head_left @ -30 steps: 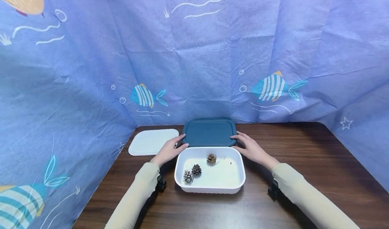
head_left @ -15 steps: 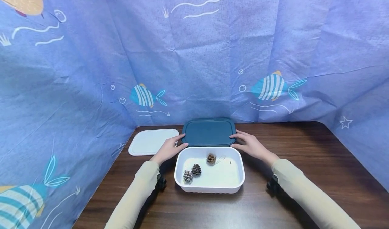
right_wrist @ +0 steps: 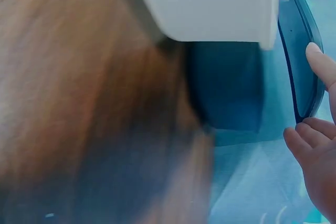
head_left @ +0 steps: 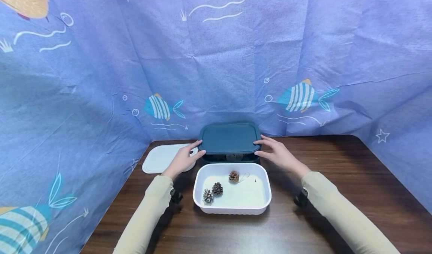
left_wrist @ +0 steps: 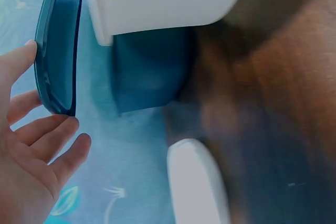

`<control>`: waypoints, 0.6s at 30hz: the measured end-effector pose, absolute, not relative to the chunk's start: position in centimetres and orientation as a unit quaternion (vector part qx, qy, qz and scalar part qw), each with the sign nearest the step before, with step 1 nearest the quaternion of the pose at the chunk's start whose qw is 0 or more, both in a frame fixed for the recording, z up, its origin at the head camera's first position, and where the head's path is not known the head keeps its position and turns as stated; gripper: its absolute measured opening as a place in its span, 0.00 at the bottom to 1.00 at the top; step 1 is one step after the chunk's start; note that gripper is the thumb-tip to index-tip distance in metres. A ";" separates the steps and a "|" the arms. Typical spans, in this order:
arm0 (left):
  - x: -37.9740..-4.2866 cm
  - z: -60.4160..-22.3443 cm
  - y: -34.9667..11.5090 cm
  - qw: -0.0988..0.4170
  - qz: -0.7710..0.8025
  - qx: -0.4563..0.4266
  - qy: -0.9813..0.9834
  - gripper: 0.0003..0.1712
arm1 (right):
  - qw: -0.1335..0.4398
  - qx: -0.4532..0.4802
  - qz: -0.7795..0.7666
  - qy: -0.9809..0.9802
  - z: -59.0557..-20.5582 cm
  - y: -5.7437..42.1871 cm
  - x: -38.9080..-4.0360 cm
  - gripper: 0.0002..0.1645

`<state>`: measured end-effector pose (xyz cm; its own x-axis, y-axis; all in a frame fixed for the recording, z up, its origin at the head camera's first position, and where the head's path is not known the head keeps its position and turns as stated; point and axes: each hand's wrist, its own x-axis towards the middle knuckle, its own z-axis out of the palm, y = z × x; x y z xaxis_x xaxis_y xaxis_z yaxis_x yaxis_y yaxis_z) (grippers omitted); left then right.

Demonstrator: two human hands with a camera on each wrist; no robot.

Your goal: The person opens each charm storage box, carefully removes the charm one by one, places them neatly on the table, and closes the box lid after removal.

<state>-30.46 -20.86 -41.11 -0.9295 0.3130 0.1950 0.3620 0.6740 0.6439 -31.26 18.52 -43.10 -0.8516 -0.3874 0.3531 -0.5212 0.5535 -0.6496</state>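
Observation:
A dark teal lid (head_left: 230, 138) is raised above a matching teal box (left_wrist: 149, 72), leaving a dark gap at the near side. My left hand (head_left: 182, 160) holds the lid's left end; in the left wrist view the thumb and fingers pinch its rim. My right hand (head_left: 280, 154) grips the right end the same way, seen in the right wrist view too. Right in front stands a white box (head_left: 233, 210) with three pine cones: one brown (head_left: 234, 177), one dark (head_left: 217, 189) and one pale-tipped (head_left: 208, 196). The teal box's contents are mostly hidden.
A white lid (head_left: 162, 158) lies flat on the brown table (head_left: 216, 231), left of the teal box and partly behind my left hand. A blue fish-print cloth (head_left: 222, 74) hangs close behind the boxes and along both sides.
Both hands have lifted the teal lid off its box, up and slightly back. A gap has opened under its near edge. The white box and pine cones stay put.

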 end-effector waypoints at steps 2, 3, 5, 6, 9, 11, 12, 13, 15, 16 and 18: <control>-30.5 -40.5 -20.8 0.045 -0.360 -0.189 -0.913 0.39 | 0.088 0.257 0.399 -0.876 -42.4 18.6 -31.1 0.29; -30.5 -40.2 -20.8 0.050 -0.359 -0.190 -0.912 0.40 | 0.091 0.257 0.401 -0.874 -42.0 18.6 -31.1 0.29; -30.3 -39.4 -21.0 0.055 -0.361 -0.188 -0.911 0.41 | 0.098 0.259 0.406 -0.871 -41.2 18.6 -31.1 0.30; -30.3 -39.1 -21.1 0.056 -0.364 -0.188 -0.910 0.42 | 0.100 0.261 0.409 -0.869 -40.8 18.6 -31.1 0.30; -29.8 -37.8 -21.3 0.063 -0.364 -0.186 -0.910 0.44 | 0.110 0.267 0.416 -0.862 -39.5 18.6 -30.9 0.30; -29.5 -37.0 -21.3 0.078 -0.358 -0.191 -0.911 0.44 | 0.115 0.270 0.417 -0.860 -38.6 18.6 -30.8 0.30; -29.3 -36.6 -21.3 0.089 -0.350 -0.196 -0.911 0.44 | 0.117 0.271 0.418 -0.859 -38.1 18.5 -30.6 0.30; -29.2 -36.1 -21.2 0.103 -0.340 -0.201 -0.913 0.44 | 0.120 0.271 0.418 -0.859 -37.6 18.5 -30.5 0.31; -28.9 -35.3 -21.1 0.133 -0.323 -0.210 -0.913 0.42 | 0.126 0.273 0.414 -0.859 -36.6 18.5 -30.2 0.31; -28.8 -34.8 -21.0 0.149 -0.315 -0.216 -0.912 0.41 | 0.130 0.273 0.413 -0.859 -36.1 18.5 -30.1 0.31; -28.5 -34.0 -20.8 0.183 -0.301 -0.222 -0.909 0.39 | 0.138 0.276 0.415 -0.856 -35.3 18.5 -29.8 0.32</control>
